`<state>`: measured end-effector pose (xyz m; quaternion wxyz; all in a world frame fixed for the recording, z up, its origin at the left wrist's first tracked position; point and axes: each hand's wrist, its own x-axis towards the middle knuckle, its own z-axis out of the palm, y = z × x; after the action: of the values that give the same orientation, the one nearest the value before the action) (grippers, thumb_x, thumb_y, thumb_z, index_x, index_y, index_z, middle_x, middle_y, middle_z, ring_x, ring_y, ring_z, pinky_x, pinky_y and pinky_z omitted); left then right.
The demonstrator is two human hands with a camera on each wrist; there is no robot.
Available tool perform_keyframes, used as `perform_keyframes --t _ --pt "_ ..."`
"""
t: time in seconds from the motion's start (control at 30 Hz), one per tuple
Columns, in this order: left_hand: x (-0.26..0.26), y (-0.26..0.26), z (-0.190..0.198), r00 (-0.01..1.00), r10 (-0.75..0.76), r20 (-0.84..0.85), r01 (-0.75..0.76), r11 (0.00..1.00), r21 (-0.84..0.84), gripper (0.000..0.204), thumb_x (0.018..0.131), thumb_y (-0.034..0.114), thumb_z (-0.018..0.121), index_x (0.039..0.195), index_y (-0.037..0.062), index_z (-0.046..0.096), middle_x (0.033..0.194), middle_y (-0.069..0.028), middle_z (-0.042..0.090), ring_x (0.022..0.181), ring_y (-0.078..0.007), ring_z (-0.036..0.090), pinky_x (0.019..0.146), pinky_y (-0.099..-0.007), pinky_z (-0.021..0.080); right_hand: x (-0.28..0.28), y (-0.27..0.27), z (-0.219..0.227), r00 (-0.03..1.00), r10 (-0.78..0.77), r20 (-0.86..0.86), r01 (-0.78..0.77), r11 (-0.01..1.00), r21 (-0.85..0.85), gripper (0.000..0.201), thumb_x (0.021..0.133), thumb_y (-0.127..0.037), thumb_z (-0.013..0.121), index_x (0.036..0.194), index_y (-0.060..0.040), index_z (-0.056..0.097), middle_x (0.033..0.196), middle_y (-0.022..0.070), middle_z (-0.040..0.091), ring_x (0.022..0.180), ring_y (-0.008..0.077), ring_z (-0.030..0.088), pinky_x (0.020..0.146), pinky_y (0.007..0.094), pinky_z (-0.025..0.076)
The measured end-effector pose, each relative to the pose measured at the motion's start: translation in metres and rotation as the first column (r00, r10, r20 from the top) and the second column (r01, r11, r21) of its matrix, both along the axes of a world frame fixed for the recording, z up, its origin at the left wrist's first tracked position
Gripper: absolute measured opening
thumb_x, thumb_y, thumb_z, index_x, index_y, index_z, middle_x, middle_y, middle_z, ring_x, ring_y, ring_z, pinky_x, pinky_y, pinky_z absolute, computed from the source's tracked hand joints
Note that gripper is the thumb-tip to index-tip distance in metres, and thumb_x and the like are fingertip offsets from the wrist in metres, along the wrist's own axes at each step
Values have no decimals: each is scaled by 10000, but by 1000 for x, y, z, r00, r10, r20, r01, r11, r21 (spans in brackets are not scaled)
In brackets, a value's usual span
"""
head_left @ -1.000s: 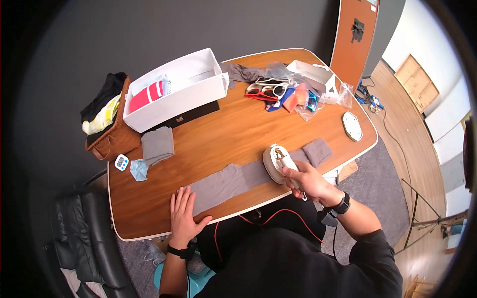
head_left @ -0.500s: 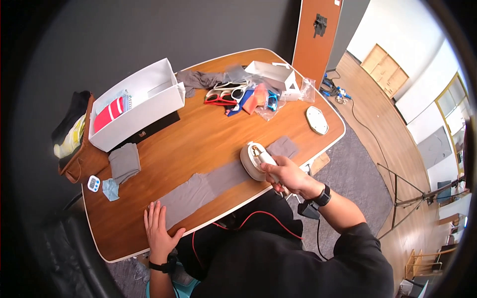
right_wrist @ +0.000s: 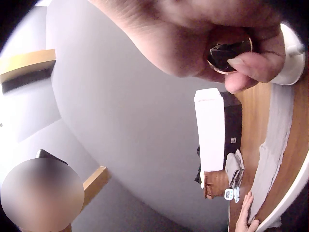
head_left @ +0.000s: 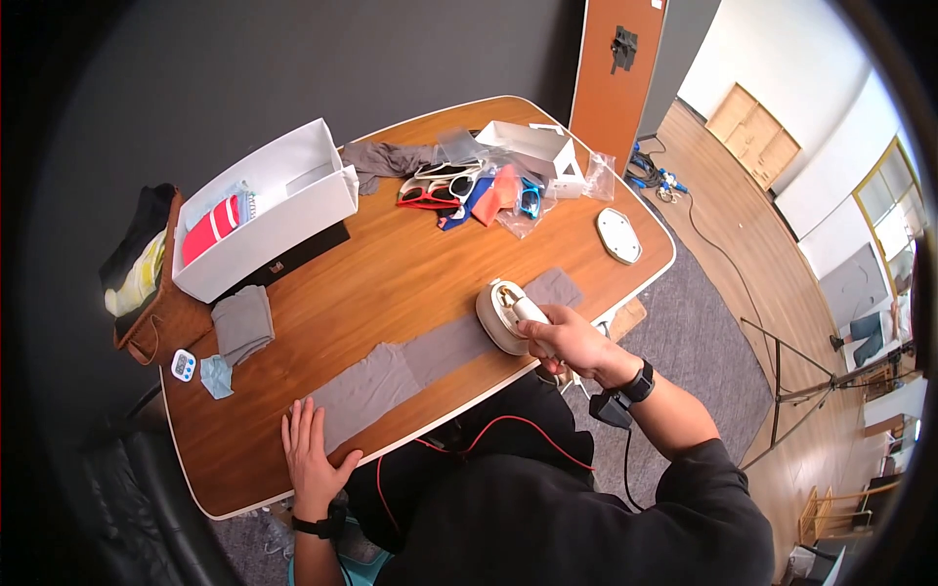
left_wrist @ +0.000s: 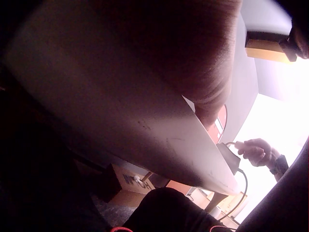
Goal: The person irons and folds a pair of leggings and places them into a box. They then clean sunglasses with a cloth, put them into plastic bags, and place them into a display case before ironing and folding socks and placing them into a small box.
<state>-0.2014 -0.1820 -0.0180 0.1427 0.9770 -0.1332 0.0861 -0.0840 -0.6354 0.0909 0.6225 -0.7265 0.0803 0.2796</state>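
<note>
A long strip of grey cloth [head_left: 376, 386] lies flat along the table's front edge, its far right end [head_left: 554, 288] beyond a white handheld iron [head_left: 502, 314]. The right hand [head_left: 576, 344] grips the iron's handle, and the iron rests on the cloth. In the right wrist view, the right hand's curled fingers [right_wrist: 256, 65] wrap the handle, with the white iron body [right_wrist: 292, 55] at the upper right. With fingers straight and spread, the left hand [head_left: 315, 464] rests on the cloth's left end. The left wrist view shows the left hand [left_wrist: 193, 58] dark and close at the table edge.
On the table [head_left: 391, 283] stand a white box [head_left: 269, 230], folded grey cloth [head_left: 242, 324], a timer [head_left: 183, 365] and a blue cloth [head_left: 216, 377]. Sunglasses [head_left: 430, 198], plastic bags, a small white box [head_left: 532, 156] and a white oval stand [head_left: 619, 235] lie toward the back and right.
The head view has turned, shifting the table leftward in it. Relative to the cloth, the iron has moved slightly at most. The left hand has stayed at the cloth's left end.
</note>
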Motion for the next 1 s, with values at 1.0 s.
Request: perform_keyframes --t 1.0 --pt "0 0 -1 999 7 -37 -6 1000 29 925 920 604 691 1532 -57 479 1678 -250 411 1581 -462 326 1293 -630 213 120 -234 -15 817 -42 575 530 447 -721 438 994 -381 720 1033 55 699 832 169 732 702 299 721 651 437 585"
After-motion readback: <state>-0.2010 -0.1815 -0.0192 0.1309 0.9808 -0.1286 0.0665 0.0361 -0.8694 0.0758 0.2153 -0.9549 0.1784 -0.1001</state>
